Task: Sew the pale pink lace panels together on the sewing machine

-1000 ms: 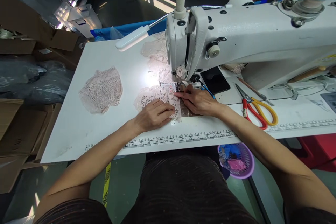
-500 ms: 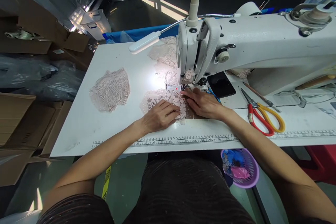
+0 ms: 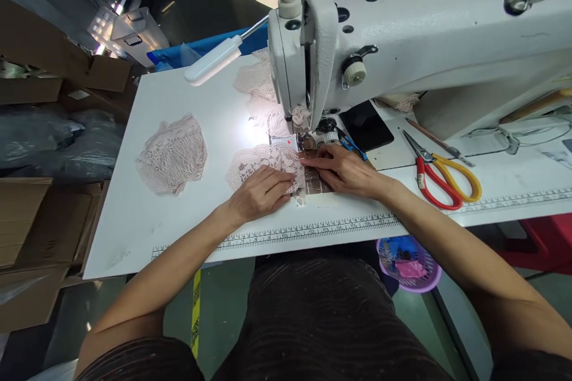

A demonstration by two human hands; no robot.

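A pale pink lace piece (image 3: 243, 165) lies flat on the white table at the foot of the sewing machine (image 3: 402, 30). Over its near edge, the fingers of my left hand (image 3: 259, 193) are bent and closed on the lace. My right hand (image 3: 346, 171) rests on the brown plate (image 3: 319, 181) just right of the lace. Its index finger is stretched out, with the tip at the lace's right edge, close to the presser foot (image 3: 306, 141). The right thumb is partly hidden.
Another lace piece (image 3: 172, 155) lies to the left, and more lace (image 3: 263, 101) lies behind the needle area. A phone (image 3: 366, 125) and red-and-yellow-handled scissors (image 3: 440, 175) are on the right. A lamp (image 3: 213, 59) hangs over the table. Below stands a purple basket (image 3: 431, 283).
The head view has shifted, so the machine looks larger and closer. Both hands stay at the same lace piece, with little visible change in their grip.
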